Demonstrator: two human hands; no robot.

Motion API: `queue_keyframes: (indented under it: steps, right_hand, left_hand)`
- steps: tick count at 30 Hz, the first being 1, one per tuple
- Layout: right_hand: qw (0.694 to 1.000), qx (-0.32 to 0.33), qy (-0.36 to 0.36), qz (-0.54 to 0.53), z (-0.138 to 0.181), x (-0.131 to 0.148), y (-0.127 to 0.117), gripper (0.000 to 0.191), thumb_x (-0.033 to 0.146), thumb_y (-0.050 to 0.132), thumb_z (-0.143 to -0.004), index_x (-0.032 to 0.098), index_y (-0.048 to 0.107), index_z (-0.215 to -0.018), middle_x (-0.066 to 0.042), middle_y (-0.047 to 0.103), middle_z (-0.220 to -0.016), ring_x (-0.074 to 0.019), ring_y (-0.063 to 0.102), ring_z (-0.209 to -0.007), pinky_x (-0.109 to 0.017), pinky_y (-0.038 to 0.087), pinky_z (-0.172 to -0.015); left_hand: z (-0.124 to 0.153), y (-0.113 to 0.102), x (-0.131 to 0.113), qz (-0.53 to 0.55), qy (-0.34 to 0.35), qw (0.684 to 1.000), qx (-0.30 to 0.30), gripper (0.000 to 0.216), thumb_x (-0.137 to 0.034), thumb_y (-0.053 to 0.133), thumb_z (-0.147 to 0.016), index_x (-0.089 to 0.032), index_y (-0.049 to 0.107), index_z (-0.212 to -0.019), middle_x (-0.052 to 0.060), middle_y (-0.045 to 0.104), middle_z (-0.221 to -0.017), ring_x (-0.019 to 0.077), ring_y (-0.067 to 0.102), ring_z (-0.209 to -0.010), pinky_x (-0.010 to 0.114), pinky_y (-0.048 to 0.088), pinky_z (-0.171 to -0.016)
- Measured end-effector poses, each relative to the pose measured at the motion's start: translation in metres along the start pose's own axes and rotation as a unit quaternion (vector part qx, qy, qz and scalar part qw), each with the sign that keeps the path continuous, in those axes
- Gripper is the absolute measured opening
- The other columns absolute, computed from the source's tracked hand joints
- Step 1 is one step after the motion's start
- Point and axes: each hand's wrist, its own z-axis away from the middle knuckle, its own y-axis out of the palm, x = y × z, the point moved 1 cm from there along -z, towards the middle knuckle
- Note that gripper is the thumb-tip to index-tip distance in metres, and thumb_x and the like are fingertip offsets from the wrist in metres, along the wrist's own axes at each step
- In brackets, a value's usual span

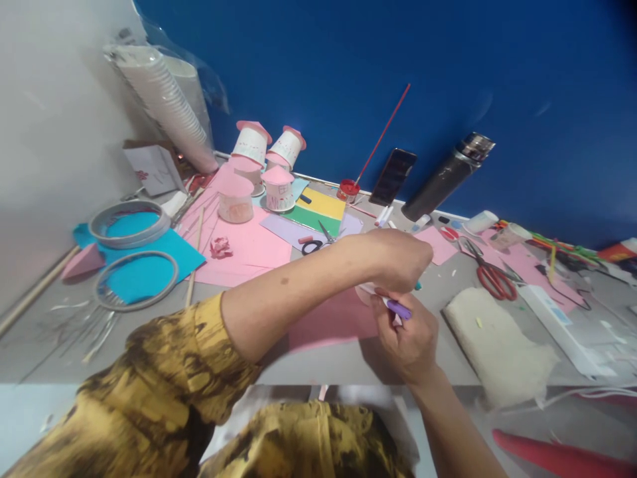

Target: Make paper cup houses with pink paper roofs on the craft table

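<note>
My left hand (pixel 404 257) reaches across the table from the left, its back to me and curled. Its fingers are mostly hidden; a small teal tip (pixel 417 286) shows just below it, and what it grips is unclear. Right below, my right hand (pixel 411 335) is closed around a white marker with a purple end (pixel 399 309). Both hands are close together over a pink sheet (pixel 333 322). A pale rounded piece (pixel 365 293) shows beside the marker, partly covered. Dark-handled scissors (pixel 313 247) lie beyond my left forearm.
Several paper cups with pink paper roofs (pixel 279 189) stand at the back. Left are tape rolls (pixel 136 281) on blue sheets and stacked cups (pixel 164 93). Behind are a red paint jar (pixel 348 190), phone (pixel 393 176) and flask (pixel 448 176). Right lie red-handled scissors (pixel 496 282), cloth (pixel 492 338) and power strip (pixel 562 332).
</note>
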Motion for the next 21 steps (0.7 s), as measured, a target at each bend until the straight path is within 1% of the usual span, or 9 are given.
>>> queue_keyframes:
  steps: [3,7,10,13,17,21]
  right_hand:
    - [1.0,0.004,0.004,0.002,0.001,-0.001,0.002,0.014,0.024,0.061,-0.099,0.018,0.068,-0.088,-0.006,0.075,-0.073,-0.0197,0.07,-0.064,-0.029,0.049,-0.06]
    - [0.999,0.016,0.028,-0.036,0.002,0.002,-0.007,0.012,0.024,0.06,-0.099,0.018,0.068,-0.095,-0.004,0.075,-0.075,-0.0173,0.071,-0.067,-0.027,0.052,-0.064]
    - [0.998,0.009,0.039,-0.049,0.001,0.002,-0.012,0.011,0.026,0.06,-0.099,0.019,0.067,-0.094,-0.003,0.075,-0.077,-0.0161,0.071,-0.067,-0.025,0.052,-0.064]
    - [0.999,0.005,0.038,-0.036,-0.001,0.0,-0.009,0.016,0.029,0.058,-0.1,0.019,0.068,-0.09,-0.004,0.075,-0.074,-0.0164,0.07,-0.064,-0.026,0.05,-0.061]
    - [0.999,0.01,0.034,-0.018,-0.002,-0.003,-0.002,0.024,0.031,0.056,-0.101,0.019,0.067,-0.083,-0.005,0.073,-0.069,-0.017,0.067,-0.058,-0.027,0.046,-0.056]
    - [0.998,0.023,0.047,-0.04,-0.001,-0.003,-0.008,0.018,0.028,0.057,-0.1,0.02,0.067,-0.088,-0.003,0.074,-0.071,-0.0172,0.069,-0.06,-0.027,0.049,-0.059]
  left_hand:
    - [0.002,-0.002,-0.001,0.007,-0.004,1.0,-0.003,0.042,-0.006,0.064,-0.064,-0.009,0.077,-0.104,0.01,0.068,-0.066,0.0229,0.056,-0.063,0.033,0.038,-0.06]
    - [0.001,0.001,0.001,0.017,0.003,1.0,-0.019,0.036,-0.009,0.062,-0.07,-0.007,0.077,-0.103,0.012,0.067,-0.067,0.0219,0.055,-0.061,0.033,0.037,-0.06]
    - [0.0,0.002,0.003,0.029,0.005,0.999,-0.023,0.035,-0.012,0.06,-0.072,-0.008,0.078,-0.102,0.012,0.068,-0.069,0.0219,0.056,-0.064,0.034,0.038,-0.062]
    - [0.001,0.001,0.002,0.032,-0.002,0.999,-0.022,0.035,-0.013,0.059,-0.074,-0.01,0.078,-0.102,0.012,0.069,-0.071,0.0222,0.057,-0.066,0.034,0.039,-0.064]
    - [0.002,-0.002,-0.001,0.02,-0.006,1.0,-0.015,0.034,-0.013,0.06,-0.074,-0.008,0.078,-0.103,0.013,0.069,-0.07,0.0229,0.056,-0.063,0.034,0.038,-0.061]
    - [0.003,-0.003,-0.001,0.022,-0.01,1.0,-0.02,0.036,-0.013,0.06,-0.076,-0.009,0.078,-0.106,0.013,0.07,-0.074,0.0236,0.058,-0.066,0.034,0.038,-0.062]
